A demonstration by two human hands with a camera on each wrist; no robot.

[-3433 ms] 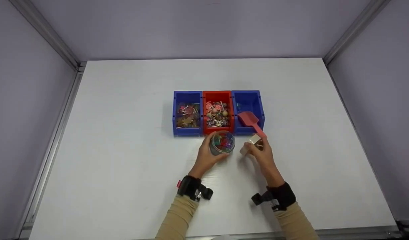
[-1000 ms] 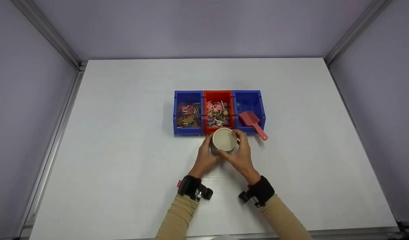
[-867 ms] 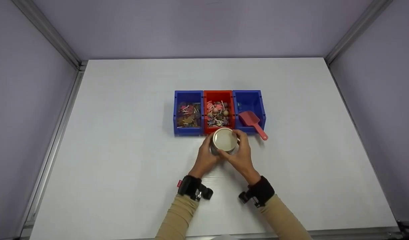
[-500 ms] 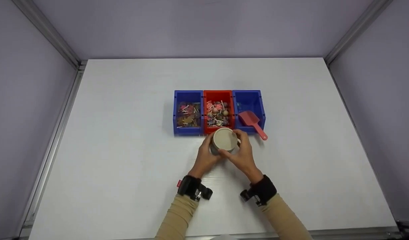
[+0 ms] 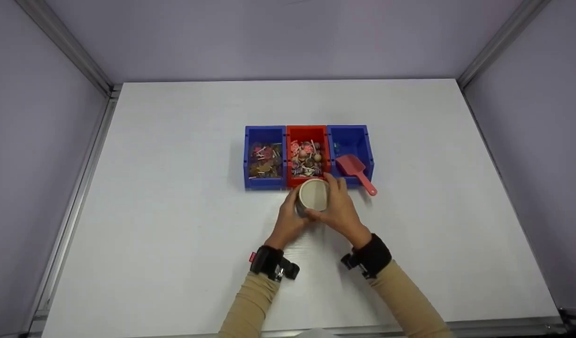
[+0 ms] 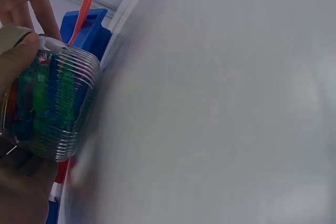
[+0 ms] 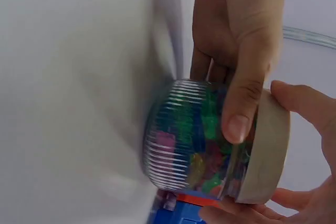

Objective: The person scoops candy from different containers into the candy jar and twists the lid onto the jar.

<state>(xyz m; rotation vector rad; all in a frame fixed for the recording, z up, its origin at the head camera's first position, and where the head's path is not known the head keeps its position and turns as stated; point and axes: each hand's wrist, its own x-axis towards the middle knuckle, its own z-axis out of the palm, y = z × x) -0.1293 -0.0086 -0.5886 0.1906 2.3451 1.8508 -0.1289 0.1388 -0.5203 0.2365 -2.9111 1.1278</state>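
In the head view my left hand (image 5: 288, 221) holds a clear jar (image 7: 181, 142) low over the white table. Its thumb lies along the ribbed glass in the right wrist view. Colourful translucent pieces show through the jar wall (image 6: 65, 103) in the left wrist view. A cream lid (image 5: 313, 195) sits on the jar's mouth. My right hand (image 5: 340, 212) grips the lid's rim, thumb on the near side and fingers on the far side. The right wrist view shows the lid (image 7: 268, 153) from the side, with fingertips of the right hand at its edge.
Behind the jar stand three joined bins. The left blue bin (image 5: 265, 183) and the red bin (image 5: 307, 133) hold small lollipops. A pink scoop (image 5: 352, 166) leans in the right blue bin (image 5: 348, 128), its handle over the front edge. Grey walls surround the white table (image 5: 175, 211).
My right hand brought the lid from the right side onto the jar, which left the candy inside covered. Lately its fingers have shifted round the lid's rim. The left hand stays in place.
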